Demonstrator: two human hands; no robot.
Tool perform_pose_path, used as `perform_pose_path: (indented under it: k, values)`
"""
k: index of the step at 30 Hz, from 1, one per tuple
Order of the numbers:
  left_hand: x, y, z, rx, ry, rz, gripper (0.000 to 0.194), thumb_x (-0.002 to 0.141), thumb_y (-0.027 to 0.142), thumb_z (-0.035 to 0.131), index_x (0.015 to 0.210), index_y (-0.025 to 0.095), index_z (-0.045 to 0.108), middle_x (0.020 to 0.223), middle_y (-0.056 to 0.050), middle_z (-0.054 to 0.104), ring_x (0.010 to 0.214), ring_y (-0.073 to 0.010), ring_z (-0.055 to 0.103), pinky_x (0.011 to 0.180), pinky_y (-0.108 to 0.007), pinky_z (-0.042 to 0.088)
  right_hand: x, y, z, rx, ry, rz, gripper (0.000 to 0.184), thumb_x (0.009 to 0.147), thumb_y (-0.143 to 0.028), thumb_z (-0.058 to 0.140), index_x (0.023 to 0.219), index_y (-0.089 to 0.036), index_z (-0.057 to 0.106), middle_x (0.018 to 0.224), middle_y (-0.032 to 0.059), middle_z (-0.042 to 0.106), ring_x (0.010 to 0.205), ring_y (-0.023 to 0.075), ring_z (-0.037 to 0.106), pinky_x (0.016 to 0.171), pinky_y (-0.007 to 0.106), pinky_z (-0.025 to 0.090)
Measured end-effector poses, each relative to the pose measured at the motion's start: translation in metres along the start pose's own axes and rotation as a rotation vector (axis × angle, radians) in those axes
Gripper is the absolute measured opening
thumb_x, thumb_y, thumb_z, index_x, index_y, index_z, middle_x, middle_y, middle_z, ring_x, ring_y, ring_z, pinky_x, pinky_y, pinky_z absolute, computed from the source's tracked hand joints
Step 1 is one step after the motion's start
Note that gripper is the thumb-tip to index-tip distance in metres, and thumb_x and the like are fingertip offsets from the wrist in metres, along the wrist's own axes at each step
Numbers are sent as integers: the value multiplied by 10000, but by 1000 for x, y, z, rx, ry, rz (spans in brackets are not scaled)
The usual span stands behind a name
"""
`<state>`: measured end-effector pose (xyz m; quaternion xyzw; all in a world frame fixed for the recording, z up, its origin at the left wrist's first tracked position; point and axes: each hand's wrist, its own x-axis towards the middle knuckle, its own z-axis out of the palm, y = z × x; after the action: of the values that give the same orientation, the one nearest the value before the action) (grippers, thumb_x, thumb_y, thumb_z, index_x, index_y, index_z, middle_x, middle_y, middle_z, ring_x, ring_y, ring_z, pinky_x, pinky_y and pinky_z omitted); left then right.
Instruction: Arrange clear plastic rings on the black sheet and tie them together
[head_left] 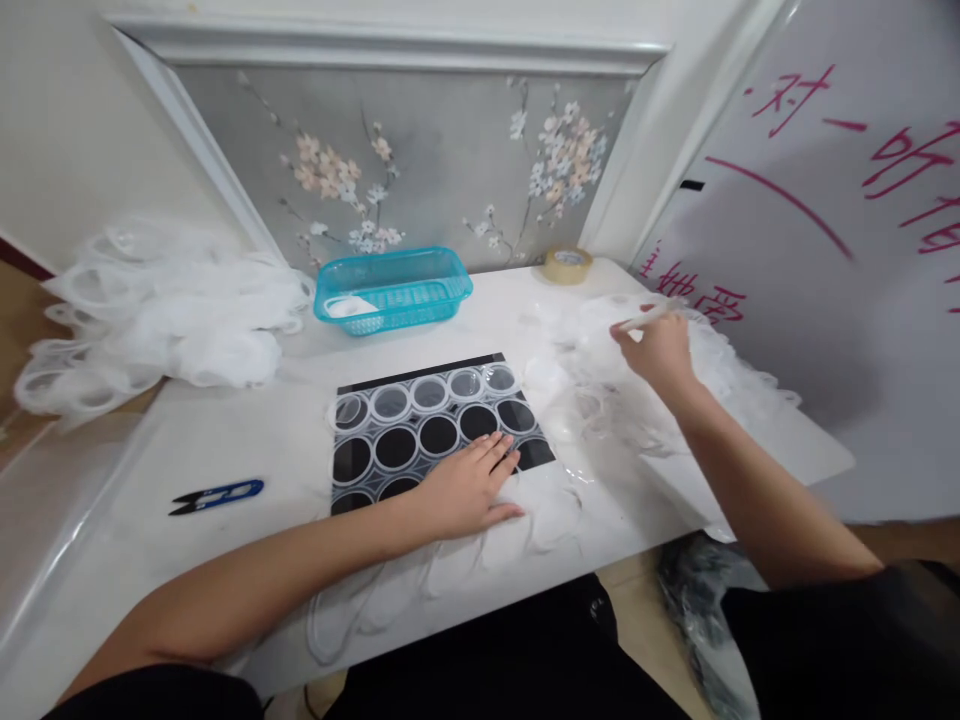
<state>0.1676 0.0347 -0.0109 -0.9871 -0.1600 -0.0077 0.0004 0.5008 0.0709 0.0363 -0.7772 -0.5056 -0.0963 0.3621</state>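
Observation:
My left hand (466,488) lies flat with fingers outstretched on a black sheet (416,375) printed with rows of circles. Clear round pieces with whitish rims (430,394) cover the sheet's back row of circles. White filmy pieces (480,545) are spread below my left hand, along the table's front edge. Over on the right, my right hand (661,350) is closed in a pinch on a thin white filmy piece (646,318). It is held above a loose heap of white filmy rings (720,365); part of the heap is hidden by my forearm.
A blue plastic basket (394,290) with a white item inside stands at the back. Tape (568,265) lies to its right. Blue thread snips (217,495) rest on the left, before another white ring pile (172,320). A whiteboard (825,330) borders the table's right side.

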Motion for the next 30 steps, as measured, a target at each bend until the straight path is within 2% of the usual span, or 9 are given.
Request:
perform_pose_path:
  k: [3, 4, 7, 11, 20, 24, 27, 28, 30]
  values:
    - [-1, 3, -2, 7, 12, 4, 754, 916, 632, 228, 1370, 45, 362, 1452, -197, 320, 1350, -282, 317, 1104, -368, 233, -39, -16, 2, 234, -34, -39, 184, 779, -267, 564, 785, -153, 708, 1184, 175, 605, 1251, 359, 410, 1014, 592, 280]
    - [-1, 4, -2, 8, 17, 5, 755, 915, 633, 232, 1375, 47, 352, 1460, -198, 302, 1356, -285, 304, 1106, -372, 227, -56, -26, 5, 407, -142, -37, 223, 812, -285, 533, 842, -152, 711, 1137, 163, 637, 1235, 344, 442, 1005, 578, 313]
    - [0, 7, -3, 10, 21, -18, 770, 902, 647, 260, 1383, 51, 333, 1466, -202, 287, 1365, -295, 283, 1109, -387, 221, -106, -57, 17, 543, -382, -100, 228, 817, -352, 563, 841, -201, 731, 902, 74, 732, 958, 276, 650, 875, 445, 496]
    - [1, 6, -1, 10, 0, -70, 819, 888, 661, 280, 1368, 0, 342, 1430, -239, 334, 1346, -326, 311, 1095, -415, 248, -136, -78, 28, 590, -502, -122, 239, 851, -351, 551, 870, -210, 743, 908, 58, 743, 1082, 270, 609, 921, 422, 490]
    - [4, 5, -1, -19, -35, -61, 828, 891, 652, 286, 1372, -20, 330, 1429, -252, 325, 1351, -329, 299, 1101, -414, 239, -141, -72, 30, 534, -522, -188, 238, 883, -308, 516, 902, -204, 730, 946, 68, 736, 1137, 269, 568, 900, 420, 501]
    - [4, 5, 2, -71, -29, -61, 839, 890, 663, 258, 1379, -16, 318, 1439, -246, 308, 1359, -330, 278, 1107, -421, 232, -144, -72, 28, 497, -541, -328, 198, 852, -211, 531, 909, -238, 719, 1001, 43, 726, 1175, 252, 540, 1063, 466, 343]
    - [4, 4, 1, -94, -47, -72, 835, 890, 666, 252, 1386, -3, 315, 1455, -231, 286, 1366, -321, 265, 1110, -418, 233, -110, -65, 22, 350, -366, -400, 240, 821, -142, 503, 883, -260, 703, 932, 24, 733, 1094, 226, 591, 1084, 446, 303]
    - [3, 4, 0, -96, -54, -73, 828, 893, 663, 249, 1389, 3, 314, 1461, -223, 279, 1369, -315, 262, 1111, -413, 231, -94, -62, 19, 273, -210, -322, 229, 829, -160, 489, 843, -254, 697, 880, 29, 733, 1032, 231, 615, 1045, 453, 344]
    - [0, 4, -2, -89, -61, -71, 810, 899, 655, 242, 1395, 19, 313, 1470, -204, 272, 1371, -304, 263, 1113, -401, 229, -67, -57, 13, 229, -41, -211, 324, 894, -183, 356, 884, -183, 680, 961, 109, 709, 1038, 286, 593, 979, 555, 349]
